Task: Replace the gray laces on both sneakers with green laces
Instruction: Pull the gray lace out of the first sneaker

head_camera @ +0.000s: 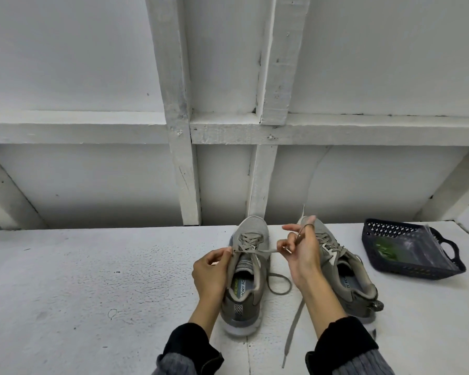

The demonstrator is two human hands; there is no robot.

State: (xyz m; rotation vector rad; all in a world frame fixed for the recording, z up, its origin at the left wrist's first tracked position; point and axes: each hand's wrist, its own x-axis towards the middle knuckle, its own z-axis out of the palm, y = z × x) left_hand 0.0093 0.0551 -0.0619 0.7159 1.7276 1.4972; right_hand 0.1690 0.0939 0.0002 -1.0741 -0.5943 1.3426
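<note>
Plainly, two gray sneakers stand side by side on a white painted surface (92,280), toes pointing to 12 o'clock toward a white wall of boards and battens (228,77). At the left sneaker (245,280) the left hand (210,269) sits at 9 o'clock of the tongue, its thumb and forefinger pinched together on the gray lace (263,250) right at an upper eyelet. That lace runs taut toward 3 o'clock into the right hand (299,253), whose fingers are curled round it; a turn of lace loops over one raised finger, though exactly how it winds there is hard to make out. More lace lies slack in a loop on the surface between the shoes, and a loose end trails toward 6 o'clock, reaching almost to the bottom edge between the dark sleeves. The right sneaker (347,272) is partly hidden behind the right hand and forearm, so its toe and lower lacing cannot be fully seen. At 3 o'clock of it, apart from the shoes, a dark perforated basket (455,255) holds a clear plastic bag (417,250) with something green (387,250) inside, too blurred through the plastic to identify as laces. Both forearms are cut off by the frame's bottom edge.
</note>
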